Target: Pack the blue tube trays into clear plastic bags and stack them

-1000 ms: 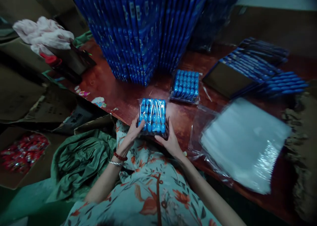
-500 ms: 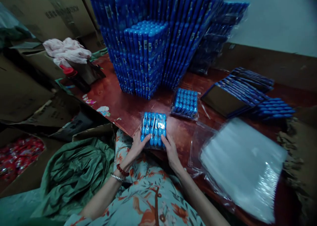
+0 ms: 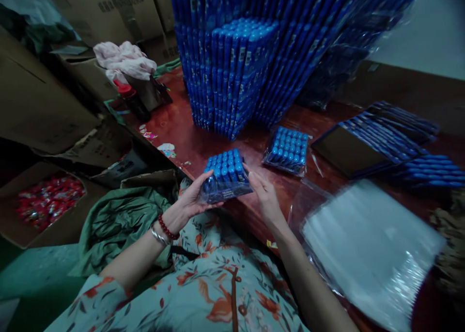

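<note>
A clear-wrapped pack of blue round-topped pieces (image 3: 227,169) is tilted up over the table's near edge, its rows of tops facing away and a dark printed side towards me. My left hand (image 3: 192,196) grips its left end, thumb on top and fingers underneath. At the right end, my right hand (image 3: 263,191) holds the edge of the wrapping with thumb and fingers; some fingertips are hidden. Another wrapped blue pack (image 3: 286,148) lies on the red-brown table (image 3: 250,152), beyond my right hand.
Tall stacks of blue packs (image 3: 232,80) rise at the back. To the right lie clear plastic bags (image 3: 370,249) and dark flat cards with blue edges (image 3: 348,148). A red-capped bottle (image 3: 134,102) stands at left, above a carton of red-wrapped items (image 3: 51,201) and green cloth (image 3: 123,225).
The pack has tipped from showing its broad face to showing its tops and printed side. My left hand has slid under it, and my right hand has shifted to its far right edge.
</note>
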A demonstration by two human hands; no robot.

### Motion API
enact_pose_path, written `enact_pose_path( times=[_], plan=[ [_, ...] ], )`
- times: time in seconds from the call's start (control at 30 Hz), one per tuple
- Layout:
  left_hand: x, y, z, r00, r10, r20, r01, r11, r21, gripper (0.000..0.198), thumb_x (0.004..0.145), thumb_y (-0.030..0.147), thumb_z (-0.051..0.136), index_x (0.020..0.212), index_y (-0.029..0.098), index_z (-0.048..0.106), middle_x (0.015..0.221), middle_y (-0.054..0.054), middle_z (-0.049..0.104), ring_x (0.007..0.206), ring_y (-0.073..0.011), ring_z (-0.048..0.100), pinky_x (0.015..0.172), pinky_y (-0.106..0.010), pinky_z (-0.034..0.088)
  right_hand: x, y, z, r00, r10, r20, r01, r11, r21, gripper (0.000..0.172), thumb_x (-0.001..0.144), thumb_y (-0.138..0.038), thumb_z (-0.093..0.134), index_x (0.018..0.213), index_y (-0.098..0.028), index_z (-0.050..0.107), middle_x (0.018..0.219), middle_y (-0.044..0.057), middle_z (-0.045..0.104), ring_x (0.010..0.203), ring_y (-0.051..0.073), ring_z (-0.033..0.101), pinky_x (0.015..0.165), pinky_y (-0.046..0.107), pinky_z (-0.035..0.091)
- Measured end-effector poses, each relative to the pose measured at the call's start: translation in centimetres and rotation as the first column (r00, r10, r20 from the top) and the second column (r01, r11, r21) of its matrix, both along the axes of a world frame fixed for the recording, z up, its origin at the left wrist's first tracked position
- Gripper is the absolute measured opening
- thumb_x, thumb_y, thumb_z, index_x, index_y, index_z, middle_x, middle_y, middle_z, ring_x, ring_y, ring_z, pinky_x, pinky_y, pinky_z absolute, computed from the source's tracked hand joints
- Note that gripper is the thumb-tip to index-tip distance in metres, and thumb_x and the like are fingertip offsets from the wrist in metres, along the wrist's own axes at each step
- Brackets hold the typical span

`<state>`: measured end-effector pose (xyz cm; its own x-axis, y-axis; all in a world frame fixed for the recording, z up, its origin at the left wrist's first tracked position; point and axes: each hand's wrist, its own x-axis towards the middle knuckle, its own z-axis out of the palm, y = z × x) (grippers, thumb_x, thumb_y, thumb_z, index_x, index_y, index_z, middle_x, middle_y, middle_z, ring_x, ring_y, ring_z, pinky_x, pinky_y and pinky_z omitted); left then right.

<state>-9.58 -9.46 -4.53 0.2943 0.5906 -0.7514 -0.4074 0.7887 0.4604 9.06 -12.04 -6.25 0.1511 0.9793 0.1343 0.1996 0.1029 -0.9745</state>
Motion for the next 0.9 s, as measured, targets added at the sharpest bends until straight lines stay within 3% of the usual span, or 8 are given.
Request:
enact_pose_path(
  times=[0.1, 0.2, 0.33, 0.4, 0.47, 0.57, 0.73, 0.9],
  plan=[
    [0.0, 0.1, 0.2, 1.0, 0.005, 0.013, -0.005, 1.0, -0.007, 0.03, 0.079, 0.039, 0.064, 0.103, 0.022, 0.062, 0.081, -0.002, 0.071, 0.067, -0.0193, 0.068, 0.059, -0.035, 0.059, -0.5, -0.7, -0.2, 0.999, 0.006, -0.042, -0.006, 1.0, -0.015, 0.042, 0.09, -0.046, 0.047, 0.123, -0.024, 0.06, 0.127, 0.006, 0.058, 0.121, 0.023, 0.05, 0.106, 0.046, 0.037],
    [0.4, -0.3, 0.1, 0.999, -0.011, 0.036, 0.011, 1.0, 0.008, 0.029, 0.079, 0.039, 0.063, 0.103, 0.021, 0.062, 0.082, -0.002, 0.071, 0.066, -0.0188, 0.068, 0.057, -0.033, 0.058, -1.1, -2.3, -0.5, 0.986, -0.112, 0.124, 0.097, 0.988, 0.116, 0.049, 0.086, -0.039, 0.055, 0.134, -0.028, 0.048, 0.136, 0.007, 0.046, 0.125, 0.023, 0.046, 0.105, 0.045, 0.038],
    [1.2, -0.8, -0.4, 0.999, -0.003, 0.045, 0.002, 0.999, 0.035, 0.031, 0.079, 0.037, 0.063, 0.105, 0.02, 0.063, 0.086, -0.003, 0.071, 0.064, -0.0174, 0.067, 0.057, -0.033, 0.058, -1.7, -4.0, -1.6, 0.806, -0.229, 0.545, 0.003, 0.924, 0.382, 0.045, 0.083, -0.028, 0.061, 0.127, -0.035, 0.054, 0.135, 0.005, 0.045, 0.128, 0.027, 0.039, 0.109, 0.049, 0.03],
    [1.5, -0.9, -0.8, 0.999, -0.017, 0.052, 0.013, 0.998, 0.068, 0.031, 0.08, 0.037, 0.062, 0.106, 0.019, 0.063, 0.088, -0.004, 0.072, 0.064, -0.0175, 0.067, 0.055, -0.031, 0.057, -1.7, -4.3, -2.2, 0.705, -0.259, 0.66, -0.057, 0.907, 0.416, 0.032, 0.084, -0.026, 0.06, 0.115, -0.034, 0.062, 0.124, 0.005, 0.053, 0.123, 0.027, 0.042, 0.108, 0.051, 0.03],
    [1.8, -1.0, -1.1, 0.998, -0.034, 0.06, 0.028, 0.994, 0.107, 0.032, 0.082, 0.037, 0.06, 0.107, 0.018, 0.062, 0.091, -0.005, 0.072, 0.065, -0.0172, 0.067, 0.053, -0.029, 0.057, -1.4, -4.1, -2.6, 0.657, -0.296, 0.693, -0.065, 0.894, 0.444, 0.019, 0.085, -0.024, 0.059, 0.102, -0.029, 0.066, 0.11, 0.006, 0.058, 0.116, 0.026, 0.045, 0.103, 0.05, 0.035],
    [2.1, -1.2, -1.5, 0.998, -0.036, 0.053, 0.028, 0.989, 0.147, 0.032, 0.082, 0.034, 0.06, 0.109, 0.018, 0.061, 0.094, -0.006, 0.072, 0.066, -0.016, 0.067, 0.052, -0.026, 0.056, -0.9, -3.7, -2.7, 0.662, -0.309, 0.682, -0.088, 0.873, 0.48, 0.011, 0.085, -0.017, 0.058, 0.088, -0.022, 0.067, 0.095, 0.007, 0.06, 0.104, 0.023, 0.047, 0.092, 0.042, 0.044],
    [2.5, -1.8, -2.0, 1.0, -0.028, -0.012, 0.03, 0.98, 0.195, 0.034, 0.082, 0.034, 0.06, 0.111, 0.017, 0.06, 0.096, -0.007, 0.07, 0.075, -0.0182, 0.067, 0.051, -0.024, 0.055, -0.4, -3.8, -3.1, 0.69, -0.279, 0.668, -0.101, 0.877, 0.47, 0.01, 0.084, -0.014, 0.058, 0.086, -0.02, 0.066, 0.09, 0.007, 0.061, 0.098, 0.023, 0.046, 0.086, 0.04, 0.046],
    [2.3, -2.5, -3.2, 0.994, 0.023, -0.109, 0.007, 0.963, 0.269, 0.039, 0.078, 0.037, 0.066, 0.112, 0.02, 0.059, 0.11, -0.007, 0.066, 0.087, -0.0203, 0.065, 0.054, -0.022, 0.054, -0.4, -4.4, -3.9, 0.712, -0.276, 0.646, -0.057, 0.894, 0.445, 0.017, 0.085, -0.018, 0.057, 0.1, -0.021, 0.064, 0.092, 0.007, 0.061, 0.094, 0.022, 0.048, 0.085, 0.04, 0.046]
  ],
)
